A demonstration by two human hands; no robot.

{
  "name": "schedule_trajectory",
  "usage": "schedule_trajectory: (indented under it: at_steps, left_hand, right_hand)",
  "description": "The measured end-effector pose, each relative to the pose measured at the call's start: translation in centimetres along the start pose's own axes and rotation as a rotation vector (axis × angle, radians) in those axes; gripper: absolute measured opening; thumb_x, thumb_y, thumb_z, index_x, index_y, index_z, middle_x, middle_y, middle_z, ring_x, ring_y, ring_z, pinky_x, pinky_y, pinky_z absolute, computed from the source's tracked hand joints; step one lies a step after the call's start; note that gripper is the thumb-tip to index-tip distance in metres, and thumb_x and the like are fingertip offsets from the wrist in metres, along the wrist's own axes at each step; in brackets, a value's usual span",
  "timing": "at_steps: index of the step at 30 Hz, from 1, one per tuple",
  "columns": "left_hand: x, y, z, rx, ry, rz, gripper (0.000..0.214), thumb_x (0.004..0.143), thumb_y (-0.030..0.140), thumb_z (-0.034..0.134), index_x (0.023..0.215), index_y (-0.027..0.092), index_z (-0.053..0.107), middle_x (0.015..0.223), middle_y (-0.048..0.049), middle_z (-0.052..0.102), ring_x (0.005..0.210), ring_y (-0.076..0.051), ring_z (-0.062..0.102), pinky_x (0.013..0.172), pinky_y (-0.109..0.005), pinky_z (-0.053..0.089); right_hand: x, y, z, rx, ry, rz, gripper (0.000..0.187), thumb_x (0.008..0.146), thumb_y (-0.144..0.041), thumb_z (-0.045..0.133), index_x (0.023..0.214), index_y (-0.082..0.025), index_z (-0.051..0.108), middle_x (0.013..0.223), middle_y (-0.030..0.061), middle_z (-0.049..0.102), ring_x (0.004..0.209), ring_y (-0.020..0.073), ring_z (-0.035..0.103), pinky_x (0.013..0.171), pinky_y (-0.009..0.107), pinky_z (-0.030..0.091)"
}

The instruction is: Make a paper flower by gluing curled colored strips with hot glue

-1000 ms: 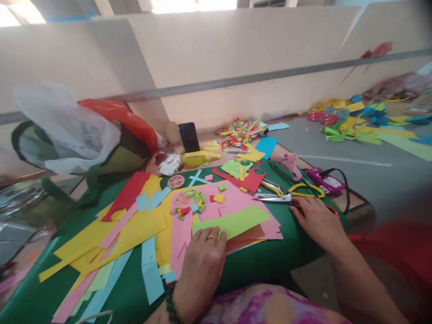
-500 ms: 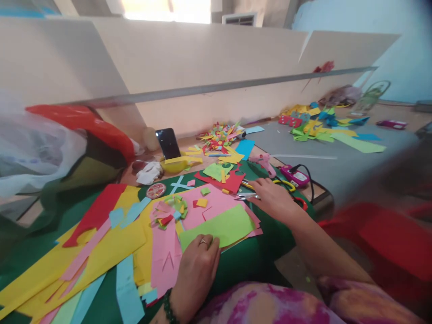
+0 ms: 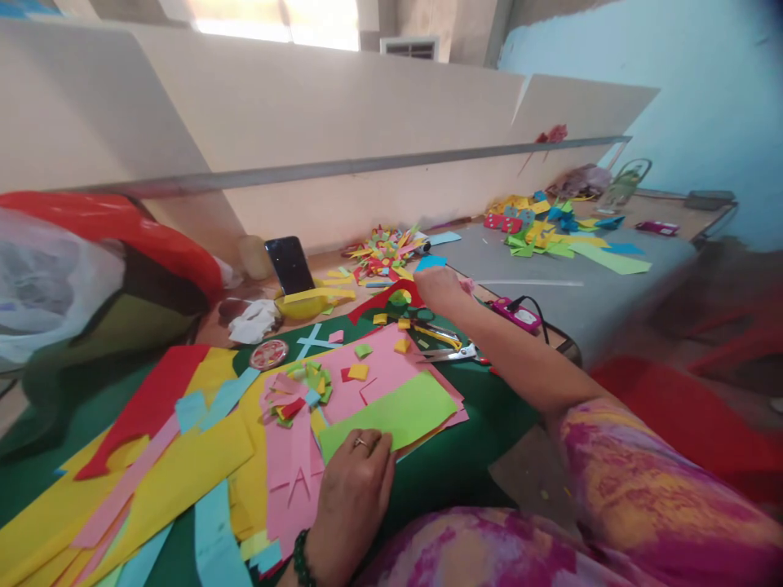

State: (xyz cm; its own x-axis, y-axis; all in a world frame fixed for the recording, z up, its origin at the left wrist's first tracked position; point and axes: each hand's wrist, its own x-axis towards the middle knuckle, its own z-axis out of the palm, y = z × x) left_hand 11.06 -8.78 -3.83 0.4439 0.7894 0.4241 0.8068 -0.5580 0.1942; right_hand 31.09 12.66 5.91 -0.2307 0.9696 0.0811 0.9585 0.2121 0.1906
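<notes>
A light-green paper sheet [image 3: 397,412] lies on pink paper [image 3: 397,383] near the front. My left hand [image 3: 358,485] has its bent fingers on the sheet's lower-left edge, pinching it. Farther off, my right hand [image 3: 441,292] is closed at the right end of a red paper scrap [image 3: 373,302] with cut-out curves; the fingertips are hidden behind the hand. Under the right forearm lie scissors [image 3: 456,352] and a yellow cutter knife [image 3: 437,333]. Small folded paper pieces [image 3: 358,372] and a multicoloured cluster of folded paper [image 3: 311,383] rest on the pink paper.
Yellow, red and blue paper strips [image 3: 196,461] cover the left side. A phone [image 3: 289,265] leans in a yellow bowl [image 3: 303,305] near a round red tin [image 3: 269,354]. Heaps of cut paper [image 3: 388,251] stand at the back; a purple device [image 3: 515,314] sits right.
My right hand has left the scissors and moved up and away, shifting the red scrap back. Small pieces now lie where the scrap was. My left hand stays on the green sheet.
</notes>
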Motion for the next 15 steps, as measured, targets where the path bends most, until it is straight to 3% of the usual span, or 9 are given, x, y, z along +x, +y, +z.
schedule_trajectory:
  at_steps: [6, 11, 15]
  left_hand:
    - [-0.1, 0.1, 0.1, -0.028, -0.001, -0.016, 0.018, 0.090, 0.009, 0.051, 0.088, 0.018, 0.066, 0.086, -0.0061, 0.069, 0.077, -0.022, 0.063, 0.067, -0.036, 0.055]
    - [-0.2, 0.2, 0.2, -0.026, -0.009, -0.020, 0.019, 0.090, 0.008, 0.050, 0.089, 0.019, 0.066, 0.088, -0.0060, 0.069, 0.079, -0.021, 0.063, 0.070, -0.034, 0.055]
    - [-0.2, 0.1, 0.2, -0.017, -0.009, -0.007, 0.017, 0.089, 0.008, 0.052, 0.092, 0.018, 0.066, 0.088, -0.0068, 0.069, 0.078, -0.022, 0.063, 0.068, -0.036, 0.056]
  right_hand:
    - [2.1, 1.1, -0.5, 0.023, 0.119, 0.144, 0.027, 0.092, -0.007, 0.046, 0.105, -0.005, 0.070, 0.100, 0.0236, 0.073, 0.099, 0.0277, 0.070, 0.079, 0.030, 0.050]
    - [2.8, 2.9, -2.7, 0.128, 0.470, 0.272, 0.033, 0.095, -0.014, 0.038, 0.104, -0.009, 0.069, 0.100, 0.0202, 0.072, 0.088, 0.0257, 0.067, 0.073, 0.032, 0.046]
    - [2.9, 3.5, -3.9, 0.170, 0.665, 0.232, 0.032, 0.095, -0.018, 0.039, 0.106, -0.013, 0.068, 0.101, 0.0149, 0.071, 0.084, 0.0233, 0.063, 0.070, 0.031, 0.042]
